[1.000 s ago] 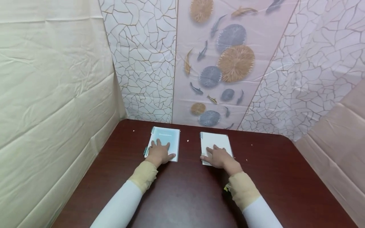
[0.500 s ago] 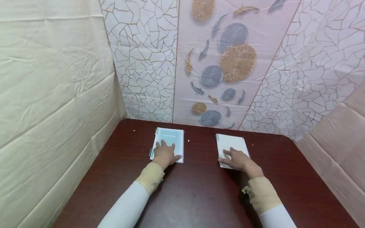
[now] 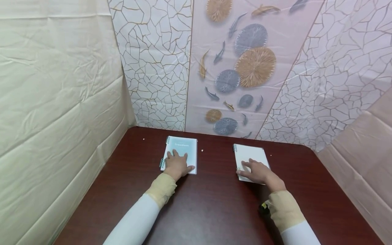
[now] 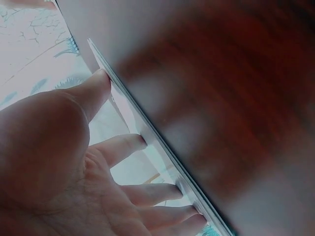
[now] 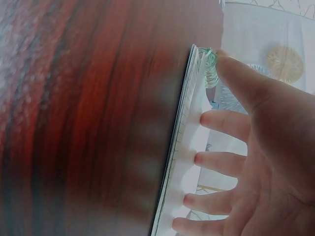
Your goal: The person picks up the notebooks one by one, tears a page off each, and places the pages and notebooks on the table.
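Plainly, the far left is taken up by a cream cloth (image 3: 61,85), hung beside a dark red-brown counter (image 3: 211,207). On the counter's left half, near its back edge, a light-blue notebook (image 3: 190,146) is laid, with "freedom" printed on its cover and a spiral binding (image 3: 167,140) seen along its left side. Its lower part is covered by the left hand (image 3: 176,165), whose fingers are spread wide, their tips rested on the cover and the thumb set out toward the right edge. Between the two notebooks a small white fleck (image 3: 202,150) is seen on the wood, and a backdrop (image 3: 225,112) printed with fish and round shapes is hung behind. Farther right, well apart, a white notebook (image 3: 249,152) is laid slightly slanted. Its lower part is covered by the right hand (image 3: 257,172), whose fingers are likewise held apart and nearly straight, the tips touched to the surface; the thumb is placed at a green coil (image 5: 211,71), though whether contact is made cannot be told.
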